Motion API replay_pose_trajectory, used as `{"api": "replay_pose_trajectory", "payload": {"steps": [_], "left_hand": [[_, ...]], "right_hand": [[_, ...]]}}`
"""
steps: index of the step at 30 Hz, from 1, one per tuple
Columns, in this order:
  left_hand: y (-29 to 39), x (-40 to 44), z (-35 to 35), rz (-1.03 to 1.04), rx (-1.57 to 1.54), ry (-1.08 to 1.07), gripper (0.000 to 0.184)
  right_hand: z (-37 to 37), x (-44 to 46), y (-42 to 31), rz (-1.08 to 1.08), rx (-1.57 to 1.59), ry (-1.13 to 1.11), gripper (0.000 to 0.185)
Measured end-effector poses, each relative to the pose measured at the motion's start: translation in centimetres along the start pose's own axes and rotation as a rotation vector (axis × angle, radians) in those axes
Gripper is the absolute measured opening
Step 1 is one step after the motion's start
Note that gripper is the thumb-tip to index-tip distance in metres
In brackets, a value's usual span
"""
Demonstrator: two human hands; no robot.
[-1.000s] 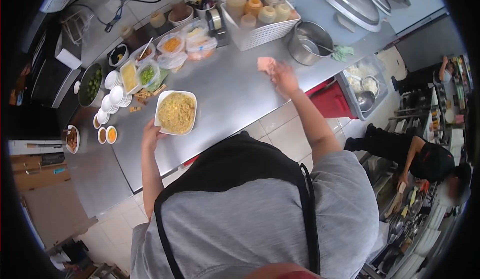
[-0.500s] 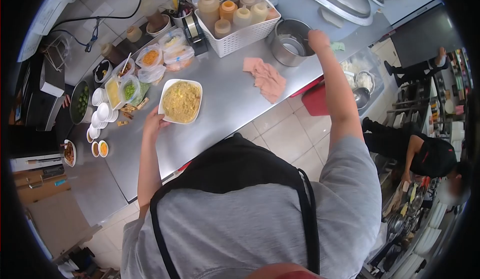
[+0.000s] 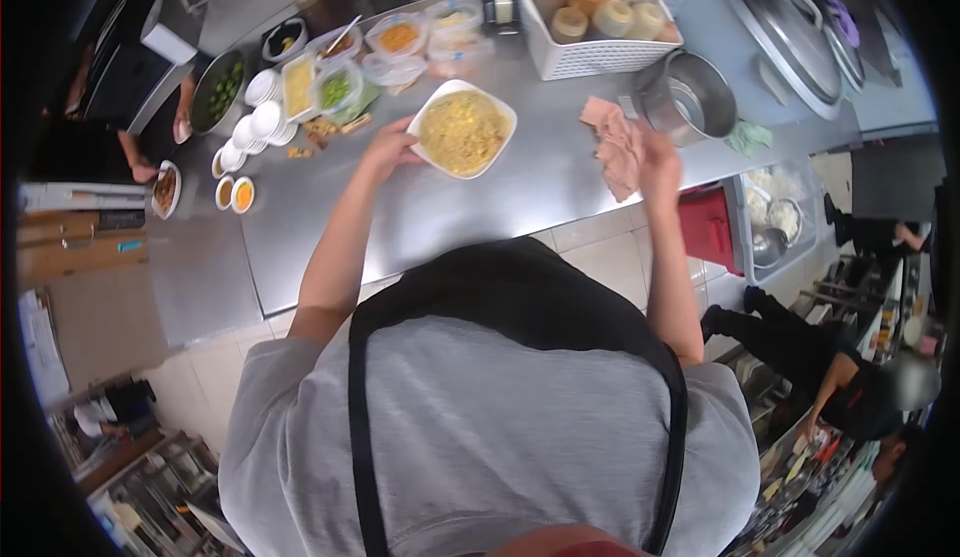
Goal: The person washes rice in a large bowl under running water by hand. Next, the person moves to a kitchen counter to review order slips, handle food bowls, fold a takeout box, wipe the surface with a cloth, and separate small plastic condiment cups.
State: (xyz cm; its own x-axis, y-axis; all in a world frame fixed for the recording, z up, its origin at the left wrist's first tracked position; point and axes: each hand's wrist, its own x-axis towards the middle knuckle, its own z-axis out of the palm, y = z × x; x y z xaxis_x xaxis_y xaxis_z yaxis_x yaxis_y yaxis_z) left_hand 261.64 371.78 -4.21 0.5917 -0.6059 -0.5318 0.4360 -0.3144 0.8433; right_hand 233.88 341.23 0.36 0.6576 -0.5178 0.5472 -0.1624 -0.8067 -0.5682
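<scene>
My left hand (image 3: 392,149) is closed on the left rim of a square white bowl (image 3: 428,157), thumb at the edge and fingers beneath. Yellow food with small bits, perhaps fried rice (image 3: 465,129), fills the bowl, which tilts slightly over the steel counter (image 3: 440,222). My right hand (image 3: 660,165) is at the right edge of a crumpled pink cloth (image 3: 612,149), its fingers curled against the fabric and partly blurred. Just beyond that hand stands a deep metal pot (image 3: 695,107).
A white basket (image 3: 600,60) of sauce bottles stands at the back. Bagged ingredients, a green-topped tub (image 3: 337,89), stacked white lids (image 3: 265,119) and two sauce cups (image 3: 242,195) are left. Another person's hand (image 3: 143,171) touches a dish (image 3: 168,189). A co-worker (image 3: 840,377) bends at right.
My right hand has left the pot and come down to the pink cloth. My left hand still holds the bowl, now tilted more. The whole view has shifted and turned.
</scene>
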Motion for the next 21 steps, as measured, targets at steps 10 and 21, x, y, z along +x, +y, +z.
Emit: {"api": "replay_pose_trajectory", "payload": {"steps": [10, 21], "left_hand": [[-0.4, -1.0, -0.2, 0.04, -0.1, -0.035, 0.047], [-0.6, -0.6, -0.4, 0.034, -0.123, -0.022, 0.048]], "right_hand": [[9.3, -2.0, -10.4, -0.195, -0.192, -0.363, 0.045], [10.3, 1.5, -10.6, -0.159, -0.176, -0.358, 0.043]]}}
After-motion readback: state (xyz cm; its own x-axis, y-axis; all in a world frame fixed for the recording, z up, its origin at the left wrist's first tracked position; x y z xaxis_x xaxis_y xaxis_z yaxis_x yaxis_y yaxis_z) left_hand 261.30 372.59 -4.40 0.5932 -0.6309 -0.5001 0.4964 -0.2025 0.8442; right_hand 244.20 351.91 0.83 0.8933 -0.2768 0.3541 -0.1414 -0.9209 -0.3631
